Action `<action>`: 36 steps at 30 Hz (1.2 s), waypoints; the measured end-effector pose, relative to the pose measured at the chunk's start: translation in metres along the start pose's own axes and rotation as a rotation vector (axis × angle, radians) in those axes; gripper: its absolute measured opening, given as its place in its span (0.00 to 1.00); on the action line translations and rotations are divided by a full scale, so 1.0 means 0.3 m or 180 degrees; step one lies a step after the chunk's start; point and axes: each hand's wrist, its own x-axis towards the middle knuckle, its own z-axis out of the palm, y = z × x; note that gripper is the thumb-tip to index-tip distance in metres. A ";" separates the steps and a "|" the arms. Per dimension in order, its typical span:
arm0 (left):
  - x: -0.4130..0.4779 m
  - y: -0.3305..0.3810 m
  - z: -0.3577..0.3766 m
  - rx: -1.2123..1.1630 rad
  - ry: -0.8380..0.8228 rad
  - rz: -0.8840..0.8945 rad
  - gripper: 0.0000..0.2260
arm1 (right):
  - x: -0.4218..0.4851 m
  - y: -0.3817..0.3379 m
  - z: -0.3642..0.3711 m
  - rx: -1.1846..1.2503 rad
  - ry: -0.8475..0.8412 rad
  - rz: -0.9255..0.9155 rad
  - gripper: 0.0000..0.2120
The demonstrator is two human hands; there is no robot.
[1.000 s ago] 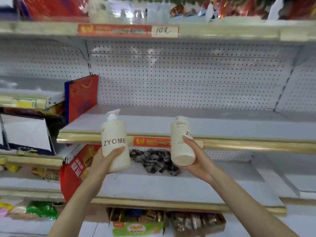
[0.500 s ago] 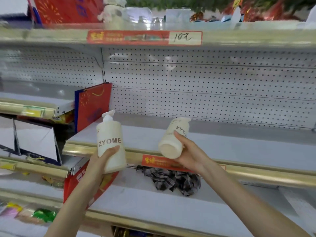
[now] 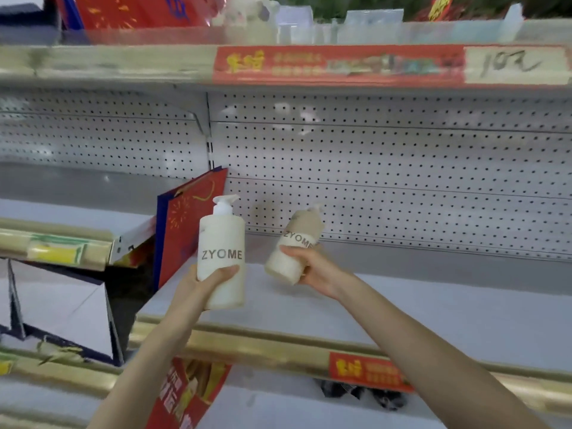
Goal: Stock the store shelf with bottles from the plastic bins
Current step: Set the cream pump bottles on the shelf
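Tipping farther over shelf [image 3: 433, 305], right hand's [image 3: 312, 267] bottle [image 3: 301, 226].

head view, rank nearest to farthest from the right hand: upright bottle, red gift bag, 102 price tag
1. upright bottle, left of the right hand gripping the tilted bottle
2. red gift bag, further left
3. 102 price tag, upper shelf

Two cream pump bottles lettered ZYOME are at the centre of the frame, near each other but apart. The upright bottle [image 3: 221, 255], gripped low by the left hand [image 3: 207, 281], is over the pale, gold-edged shelf [image 3: 433, 308]. The tilted bottle [image 3: 294, 247], in the right hand [image 3: 314, 267], leans its pump toward the upper right.
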 end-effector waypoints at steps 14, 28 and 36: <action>0.201 -0.056 -0.191 0.0022 -0.0195 0.0037 0.32 | 0.425 0.085 0.134 -0.2087 0.0474 -0.0839 0.41; 0.223 -0.059 -0.211 0.0162 -0.0547 -0.0013 0.32 | 0.494 0.065 0.169 -0.2934 0.0830 -0.0343 0.33; 0.248 -0.028 -0.086 0.0426 -0.0882 0.0304 0.33 | 0.111 0.019 0.190 -0.0341 0.0321 -0.0639 0.34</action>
